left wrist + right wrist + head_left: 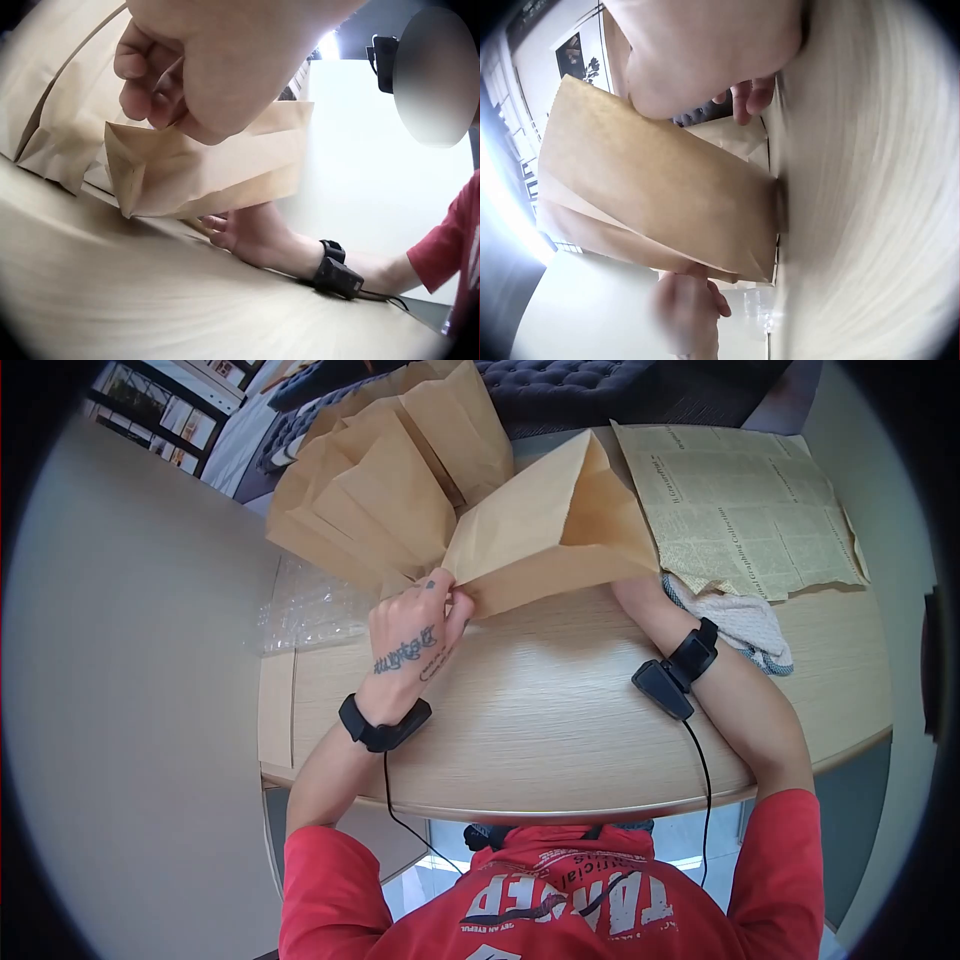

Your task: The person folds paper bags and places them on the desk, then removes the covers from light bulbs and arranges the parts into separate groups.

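Note:
A brown kraft paper bag lies tilted above the table, its mouth opening to the right in the head view. My left hand pinches it at the lower left corner, thumb against forefinger. In the left wrist view the folded end of the bag hangs just under those fingers. My right hand is low at the tabletop behind the bag, its fingers loosely bent. From the head, the bag covers most of that hand. The right wrist view has the right hand beside the bag's side panel.
Several more paper bags stand upright at the back left, close to the held one. Clear plastic wrap lies below them. To the right are a printed paper sheet and a white cloth. A tufted dark seat borders the table's far side.

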Action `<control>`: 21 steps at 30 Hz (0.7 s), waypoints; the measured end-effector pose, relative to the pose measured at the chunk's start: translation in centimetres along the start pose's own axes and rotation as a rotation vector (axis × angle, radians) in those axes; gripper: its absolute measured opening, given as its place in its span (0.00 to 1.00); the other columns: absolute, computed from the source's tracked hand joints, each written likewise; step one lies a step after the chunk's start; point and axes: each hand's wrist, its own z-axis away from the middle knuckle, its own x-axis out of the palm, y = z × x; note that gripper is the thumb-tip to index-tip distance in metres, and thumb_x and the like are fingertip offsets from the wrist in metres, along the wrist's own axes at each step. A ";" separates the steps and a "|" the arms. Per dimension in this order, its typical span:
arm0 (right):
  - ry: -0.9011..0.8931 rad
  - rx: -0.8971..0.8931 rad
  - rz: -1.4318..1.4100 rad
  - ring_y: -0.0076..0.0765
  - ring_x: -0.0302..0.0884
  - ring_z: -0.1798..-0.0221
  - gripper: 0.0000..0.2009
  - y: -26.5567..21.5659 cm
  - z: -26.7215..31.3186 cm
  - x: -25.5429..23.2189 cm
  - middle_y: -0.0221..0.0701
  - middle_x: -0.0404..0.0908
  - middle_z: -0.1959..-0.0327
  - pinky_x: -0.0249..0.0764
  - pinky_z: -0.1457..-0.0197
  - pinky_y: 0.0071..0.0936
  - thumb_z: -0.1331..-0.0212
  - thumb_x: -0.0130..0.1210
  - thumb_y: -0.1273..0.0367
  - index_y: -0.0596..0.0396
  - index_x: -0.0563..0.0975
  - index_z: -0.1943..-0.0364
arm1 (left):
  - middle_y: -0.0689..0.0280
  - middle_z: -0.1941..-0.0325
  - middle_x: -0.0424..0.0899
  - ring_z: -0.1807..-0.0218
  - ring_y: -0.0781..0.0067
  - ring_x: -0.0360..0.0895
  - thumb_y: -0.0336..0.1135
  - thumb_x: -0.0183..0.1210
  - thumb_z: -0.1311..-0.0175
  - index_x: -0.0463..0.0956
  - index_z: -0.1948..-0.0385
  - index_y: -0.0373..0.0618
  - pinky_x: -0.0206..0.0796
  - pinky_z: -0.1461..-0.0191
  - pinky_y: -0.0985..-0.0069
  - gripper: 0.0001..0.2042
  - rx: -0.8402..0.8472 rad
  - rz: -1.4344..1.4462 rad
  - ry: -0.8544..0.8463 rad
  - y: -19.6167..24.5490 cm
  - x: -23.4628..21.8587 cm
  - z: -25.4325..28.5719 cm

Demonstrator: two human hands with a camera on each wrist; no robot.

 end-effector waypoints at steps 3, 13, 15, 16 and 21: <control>-0.044 0.010 -0.156 0.28 0.71 0.36 0.20 2.1 -0.3 0.2 0.34 0.74 0.40 0.66 0.34 0.24 0.29 0.52 0.66 0.53 0.65 0.37 | 0.64 0.84 0.79 0.81 0.62 0.80 0.33 0.63 0.42 0.77 0.72 0.46 0.71 0.75 0.68 0.05 0.016 -0.048 -0.022 0.5 -1.1 0.5; -0.097 0.396 -0.527 0.20 0.76 0.63 0.16 3.0 -1.7 0.5 0.27 0.77 0.53 0.73 0.59 0.16 0.29 0.46 0.62 0.50 0.73 0.42 | 0.62 0.82 0.77 0.80 0.61 0.79 0.31 0.61 0.44 0.72 0.77 0.45 0.71 0.75 0.66 0.07 0.045 -0.226 -0.129 2.4 -6.0 2.5; -0.095 0.466 -0.491 0.21 0.76 0.64 0.16 0.6 -1.8 0.3 0.28 0.77 0.53 0.72 0.62 0.15 0.31 0.44 0.63 0.50 0.74 0.43 | 0.62 0.81 0.79 0.78 0.60 0.80 0.30 0.61 0.44 0.73 0.76 0.45 0.72 0.73 0.65 0.06 0.019 -0.268 -0.168 2.0 -6.6 2.8; -0.110 0.511 -0.519 0.22 0.76 0.62 0.16 -0.8 -1.7 0.1 0.28 0.77 0.52 0.71 0.62 0.15 0.32 0.43 0.64 0.50 0.74 0.44 | 0.62 0.80 0.79 0.77 0.60 0.80 0.31 0.61 0.43 0.73 0.76 0.45 0.72 0.73 0.65 0.06 0.011 -0.283 -0.181 1.7 -6.9 3.0; -0.346 0.369 -0.542 0.25 0.75 0.52 0.20 0.1 -1.4 0.1 0.32 0.77 0.49 0.72 0.56 0.19 0.38 0.41 0.69 0.51 0.72 0.41 | 0.62 0.80 0.79 0.76 0.58 0.80 0.32 0.61 0.43 0.73 0.76 0.45 0.72 0.71 0.64 0.06 -0.027 -0.337 -0.284 0.5 -7.3 3.6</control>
